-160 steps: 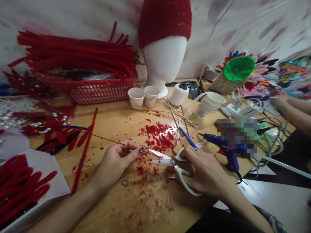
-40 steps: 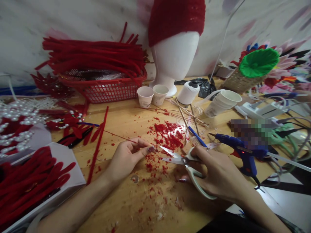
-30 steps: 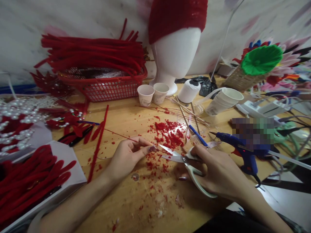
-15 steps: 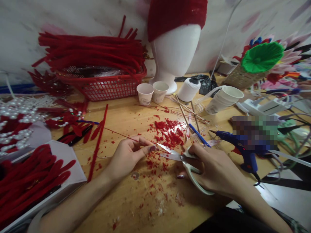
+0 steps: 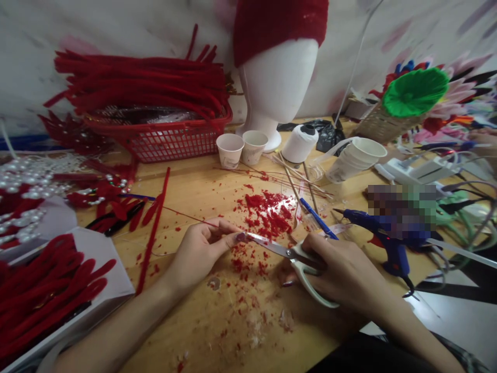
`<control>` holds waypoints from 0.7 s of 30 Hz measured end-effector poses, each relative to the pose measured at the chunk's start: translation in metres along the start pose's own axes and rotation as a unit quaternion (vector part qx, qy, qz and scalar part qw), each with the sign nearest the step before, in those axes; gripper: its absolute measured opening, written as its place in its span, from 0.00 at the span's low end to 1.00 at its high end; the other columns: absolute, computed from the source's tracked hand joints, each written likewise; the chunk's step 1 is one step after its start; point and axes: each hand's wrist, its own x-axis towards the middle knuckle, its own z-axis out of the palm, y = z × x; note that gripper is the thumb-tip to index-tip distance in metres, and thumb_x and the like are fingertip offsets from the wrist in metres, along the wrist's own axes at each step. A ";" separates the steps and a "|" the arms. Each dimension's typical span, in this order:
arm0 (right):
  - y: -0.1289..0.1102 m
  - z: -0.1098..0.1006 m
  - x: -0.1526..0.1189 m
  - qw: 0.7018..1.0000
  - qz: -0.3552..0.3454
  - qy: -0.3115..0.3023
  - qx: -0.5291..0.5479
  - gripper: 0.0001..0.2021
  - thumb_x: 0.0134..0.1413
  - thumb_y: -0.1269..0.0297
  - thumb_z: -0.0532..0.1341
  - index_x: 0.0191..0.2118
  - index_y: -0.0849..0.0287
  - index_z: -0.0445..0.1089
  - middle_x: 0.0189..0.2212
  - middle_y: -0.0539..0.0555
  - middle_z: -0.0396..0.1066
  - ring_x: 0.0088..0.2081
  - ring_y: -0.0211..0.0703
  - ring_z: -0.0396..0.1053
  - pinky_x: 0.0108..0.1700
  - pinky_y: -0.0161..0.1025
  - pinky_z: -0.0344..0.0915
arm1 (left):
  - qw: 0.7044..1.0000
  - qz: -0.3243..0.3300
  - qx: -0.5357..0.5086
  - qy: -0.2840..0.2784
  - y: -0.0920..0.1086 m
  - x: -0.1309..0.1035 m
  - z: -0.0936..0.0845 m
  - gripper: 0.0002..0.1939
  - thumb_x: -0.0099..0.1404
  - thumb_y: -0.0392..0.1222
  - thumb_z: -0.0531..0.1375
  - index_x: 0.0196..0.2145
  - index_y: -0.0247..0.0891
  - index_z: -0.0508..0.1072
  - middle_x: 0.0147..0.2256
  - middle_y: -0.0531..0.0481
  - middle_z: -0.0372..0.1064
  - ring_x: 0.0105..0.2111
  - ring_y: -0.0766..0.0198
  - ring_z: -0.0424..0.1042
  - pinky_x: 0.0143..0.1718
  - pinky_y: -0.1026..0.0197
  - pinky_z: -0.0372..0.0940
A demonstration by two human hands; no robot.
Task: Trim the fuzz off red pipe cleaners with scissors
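Note:
My left hand [image 5: 200,248] pinches a thin red wire [image 5: 180,213] between thumb and fingers; its long end trails off to the upper left. In my right hand [image 5: 344,267] is a pair of scissors [image 5: 275,247] with pale handles. The scissor blades are closed, and their tips reach my left fingertips. Whether the wire lies between the blades cannot be made out. Under and beyond the blades, red fuzz clippings [image 5: 267,213] are scattered on the wooden table [image 5: 217,321]. A fuzzy red pipe cleaner [image 5: 153,233] lies left of my left hand.
A blue glue gun [image 5: 388,235] lies right of my right hand, near a blue pen [image 5: 318,217]. Behind are paper cups [image 5: 230,151], a thread cone [image 5: 300,144], a foam head [image 5: 277,83] and a red basket [image 5: 171,142]. A white box [image 5: 116,264] of red loops stands left.
The scissor blades have closed from a parted position, at my left fingertips. My left hand still pinches the wire. The whole view has shifted slightly.

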 end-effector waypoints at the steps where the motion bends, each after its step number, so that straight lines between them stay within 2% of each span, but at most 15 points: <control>1: 0.001 0.000 -0.001 1.000 0.005 0.018 0.000 0.11 0.49 0.58 0.60 0.27 0.55 0.57 0.17 0.46 0.65 0.18 0.34 0.61 0.22 0.32 0.51 | 1.000 -0.002 0.000 0.005 0.000 0.000 0.000 0.06 0.52 0.42 0.65 0.26 0.36 0.75 0.27 0.50 0.75 0.29 0.64 0.72 0.35 0.61 0.66; 3: 0.003 -0.003 -0.002 0.998 0.017 0.057 0.000 0.12 0.49 0.58 0.60 0.25 0.55 0.56 0.16 0.46 0.63 0.17 0.33 0.59 0.21 0.32 0.50 | 1.000 -0.004 -0.002 0.018 -0.001 0.001 -0.001 0.07 0.52 0.42 0.65 0.26 0.36 0.75 0.26 0.50 0.75 0.29 0.64 0.72 0.35 0.62 0.66; 6: 0.005 -0.007 -0.003 0.996 0.014 0.086 -0.019 0.12 0.47 0.56 0.60 0.27 0.55 0.56 0.19 0.48 0.64 0.19 0.35 0.61 0.22 0.33 0.52 | 1.000 0.003 -0.009 0.029 -0.001 0.001 -0.001 0.08 0.52 0.44 0.65 0.25 0.37 0.74 0.26 0.51 0.74 0.28 0.65 0.71 0.35 0.62 0.66; 12: 0.001 -0.006 -0.002 0.996 -0.041 0.053 -0.053 0.09 0.47 0.61 0.60 0.33 0.56 0.58 0.21 0.49 0.67 0.21 0.39 0.64 0.24 0.34 0.54 | 1.000 0.006 -0.012 0.013 -0.002 0.000 -0.002 0.08 0.53 0.43 0.65 0.24 0.36 0.74 0.25 0.52 0.73 0.26 0.67 0.70 0.33 0.64 0.65; 21: -0.001 -0.002 -0.002 0.998 -0.027 0.005 -0.053 0.11 0.46 0.61 0.61 0.35 0.56 0.60 0.22 0.49 0.68 0.23 0.40 0.65 0.25 0.35 0.54 | 1.000 -0.003 -0.011 0.003 -0.002 0.001 -0.001 0.07 0.50 0.42 0.67 0.24 0.36 0.74 0.24 0.53 0.72 0.26 0.67 0.69 0.32 0.64 0.64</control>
